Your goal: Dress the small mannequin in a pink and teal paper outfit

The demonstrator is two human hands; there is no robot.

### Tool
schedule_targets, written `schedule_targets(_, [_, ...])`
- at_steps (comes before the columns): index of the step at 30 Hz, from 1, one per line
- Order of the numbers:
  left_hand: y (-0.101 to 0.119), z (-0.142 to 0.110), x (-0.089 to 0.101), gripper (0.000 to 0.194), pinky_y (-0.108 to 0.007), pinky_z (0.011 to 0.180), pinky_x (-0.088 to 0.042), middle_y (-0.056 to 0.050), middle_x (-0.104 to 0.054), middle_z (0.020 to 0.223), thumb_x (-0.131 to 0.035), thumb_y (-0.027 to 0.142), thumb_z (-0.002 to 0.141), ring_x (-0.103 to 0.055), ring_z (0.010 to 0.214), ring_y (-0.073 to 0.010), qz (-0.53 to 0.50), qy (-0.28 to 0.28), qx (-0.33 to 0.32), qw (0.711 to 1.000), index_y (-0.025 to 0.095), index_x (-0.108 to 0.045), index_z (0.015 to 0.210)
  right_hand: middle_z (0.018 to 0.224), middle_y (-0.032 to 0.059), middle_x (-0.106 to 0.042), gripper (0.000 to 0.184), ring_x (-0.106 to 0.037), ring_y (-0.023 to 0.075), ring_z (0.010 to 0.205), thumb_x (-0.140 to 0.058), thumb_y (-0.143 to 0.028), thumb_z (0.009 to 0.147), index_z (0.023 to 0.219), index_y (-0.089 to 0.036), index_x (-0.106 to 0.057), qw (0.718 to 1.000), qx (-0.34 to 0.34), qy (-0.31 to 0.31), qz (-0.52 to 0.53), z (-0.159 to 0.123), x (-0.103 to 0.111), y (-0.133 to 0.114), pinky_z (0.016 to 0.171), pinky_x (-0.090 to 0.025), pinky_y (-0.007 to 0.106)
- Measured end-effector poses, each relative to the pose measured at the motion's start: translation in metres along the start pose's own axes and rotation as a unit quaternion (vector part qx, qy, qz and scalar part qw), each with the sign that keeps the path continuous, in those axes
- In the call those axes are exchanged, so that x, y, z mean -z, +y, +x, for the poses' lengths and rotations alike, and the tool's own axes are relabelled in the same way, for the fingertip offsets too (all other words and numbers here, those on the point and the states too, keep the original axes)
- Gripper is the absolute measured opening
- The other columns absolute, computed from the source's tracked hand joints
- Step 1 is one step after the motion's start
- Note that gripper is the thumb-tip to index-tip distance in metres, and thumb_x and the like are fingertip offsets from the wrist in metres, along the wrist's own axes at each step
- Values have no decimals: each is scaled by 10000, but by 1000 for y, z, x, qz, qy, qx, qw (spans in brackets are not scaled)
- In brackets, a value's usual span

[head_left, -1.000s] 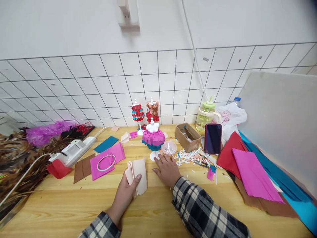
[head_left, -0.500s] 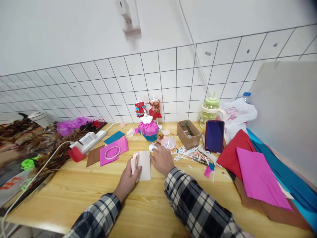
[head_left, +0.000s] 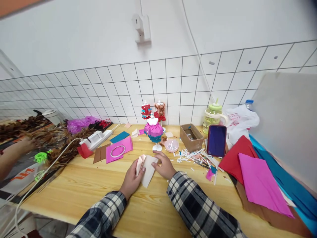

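A folded piece of pale peach paper (head_left: 148, 168) is held over the wooden table (head_left: 99, 195) between both hands. My left hand (head_left: 132, 178) grips its left edge, thumb on top. My right hand (head_left: 164, 165) pinches the paper's upper right corner. Just beyond them stands a small mannequin in a pink and teal paper dress (head_left: 154, 130) on a white stand, with a little pink bowl (head_left: 171, 145) beside it. Two more dressed mannequins (head_left: 153, 111) stand against the tiled wall.
A pink sheet with a white ring (head_left: 119, 151), a power strip (head_left: 96, 140) and feathers (head_left: 49, 138) lie left. A cardboard box (head_left: 190, 136), phone (head_left: 216, 140), green cup (head_left: 213, 115), paper scraps (head_left: 195, 155) and coloured sheets (head_left: 257, 181) lie right. Another person's arm (head_left: 11, 158) is at the far left.
My right hand left the mannequin's base and took hold of the peach paper's corner; the paper is now lifted and tilted. The camera view shifted left, showing another person's arm.
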State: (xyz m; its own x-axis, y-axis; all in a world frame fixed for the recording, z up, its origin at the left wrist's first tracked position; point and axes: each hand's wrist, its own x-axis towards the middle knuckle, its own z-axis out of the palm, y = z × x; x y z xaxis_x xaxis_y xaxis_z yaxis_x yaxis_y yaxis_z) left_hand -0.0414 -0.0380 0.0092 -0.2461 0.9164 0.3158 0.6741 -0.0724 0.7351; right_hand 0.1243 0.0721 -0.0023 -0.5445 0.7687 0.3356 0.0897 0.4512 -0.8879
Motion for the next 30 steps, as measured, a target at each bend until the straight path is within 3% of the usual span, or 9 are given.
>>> schedule_targets(3, [-4, 2, 2, 480, -403, 1006, -461, -113, -649, 1205, -469, 489, 904, -592, 1149, -277, -62, 9, 40, 997, 181, -583, 1254, 960, 39, -695, 147, -651, 181, 857, -554, -225, 801, 940, -202, -593, 997, -46, -2, 58, -1, -3, 0, 754, -517, 310])
schedule_targets(5, [-6, 5, 4, 511, -393, 946, -501, -108, -671, 1171, -467, 518, 899, -620, 1103, -277, -119, 15, 86, 989, 170, -573, 1258, 767, -6, -663, 125, -628, 157, 696, -510, -244, 832, 942, -211, -559, 996, -58, 2, 72, -3, -6, -1, 644, -499, 270])
schedule_targets(8, [-1, 20, 4, 568, -384, 943, -499, -105, -651, 1233, -484, 534, 885, -617, 1115, -276, -168, -7, 109, 980, 171, -509, 1322, 688, -36, -602, 89, -564, 138, 602, -498, -259, 831, 911, -224, -510, 993, -76, 27, 92, -14, -3, 0, 571, -446, 240])
schedule_targets(12, [14, 52, -9, 552, -386, 925, -493, -122, -660, 1210, -500, 532, 879, -623, 1085, -277, -177, -178, 66, 966, 140, -549, 1264, 728, -32, -568, 125, -524, 137, 648, -508, -256, 814, 934, -218, -508, 989, -111, 60, 75, -37, 11, -1, 594, -400, 236])
schedule_targets(15, [18, 69, -22, 681, -383, 941, -480, -114, -651, 1217, -746, 444, 706, -612, 1085, -279, -128, -266, -1, 956, 161, -524, 1284, 729, -30, -554, 113, -509, 138, 645, -496, -261, 833, 936, -219, -512, 987, -140, 52, 64, -50, 22, -6, 592, -381, 241])
schedule_targets(17, [12, 74, -26, 706, -389, 984, -451, -111, -630, 1257, -777, 358, 677, -591, 1127, -278, -90, -264, -24, 960, 186, -513, 1309, 711, -31, -545, 129, -497, 138, 624, -500, -260, 835, 955, -220, -523, 986, -155, 35, 46, -51, 25, -9, 575, -365, 243])
schedule_targets(20, [0, 78, -23, 573, -397, 1014, -424, -107, -626, 1270, -714, 308, 740, -575, 1157, -275, -52, -245, -36, 967, 204, -553, 1280, 699, -28, -554, 171, -496, 141, 616, -525, -246, 818, 980, -219, -571, 987, -161, -8, -8, -49, 25, -10, 576, -349, 248])
schedule_targets(26, [-7, 77, -20, 380, -327, 875, -497, -72, -686, 1137, -587, 371, 865, -639, 1005, -230, -94, -270, -2, 958, 209, -586, 1210, 716, -12, -575, 189, -511, 148, 643, -499, -245, 817, 972, -205, -600, 980, -195, 4, -26, -44, 20, -9, 596, -358, 254])
schedule_targets(30, [-5, 70, -21, 352, -316, 843, -504, -73, -692, 1108, -439, 415, 953, -648, 959, -212, -96, -259, 9, 961, 209, -582, 1200, 722, -17, -592, 252, -522, 150, 653, -563, -241, 774, 1019, -216, -616, 981, -169, -15, -91, -44, 18, -14, 625, -347, 265])
